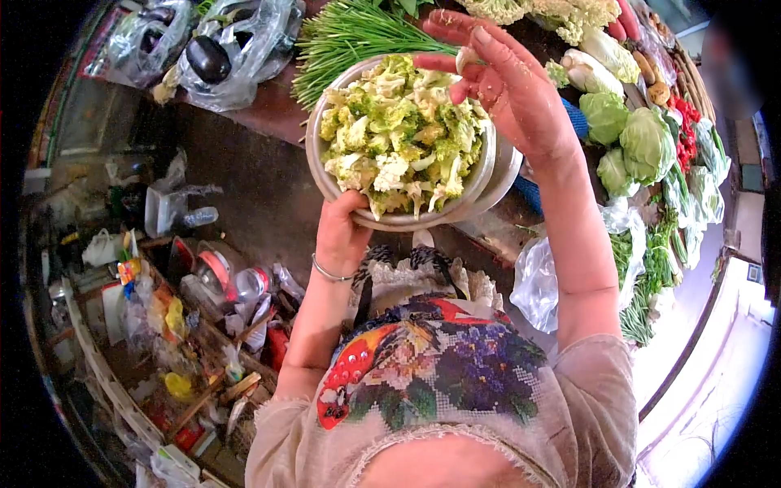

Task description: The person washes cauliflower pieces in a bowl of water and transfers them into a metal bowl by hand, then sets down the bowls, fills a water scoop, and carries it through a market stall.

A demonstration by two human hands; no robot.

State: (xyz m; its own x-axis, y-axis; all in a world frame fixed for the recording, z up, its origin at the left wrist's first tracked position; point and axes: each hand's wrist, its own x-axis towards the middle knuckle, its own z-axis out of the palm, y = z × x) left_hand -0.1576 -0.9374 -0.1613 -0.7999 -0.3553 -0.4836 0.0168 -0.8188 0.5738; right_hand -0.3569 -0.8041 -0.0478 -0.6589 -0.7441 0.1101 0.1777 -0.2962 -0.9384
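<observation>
A round metal bowl (319,167) is heaped with cut yellow-green and white cauliflower florets (399,134). My left hand (340,232) is closed on the bowl's near left rim, its thumb over the edge and its other fingers hidden beneath. Over the bowl's far right side is my raised right hand (512,89), some fingers stretched out. A small pale piece of cauliflower (464,60) appears pinched between its thumb and a finger. Another metal rim (506,180) shows under the bowl at the right.
Long green stalks (342,41) lie behind the bowl. Bagged eggplants (208,59) sit at the far left of the table. Cabbages (648,146), red peppers (688,134) and greens line the right. A clear plastic bag (535,285) hangs near my right arm. Clutter (175,325) fills the lower left.
</observation>
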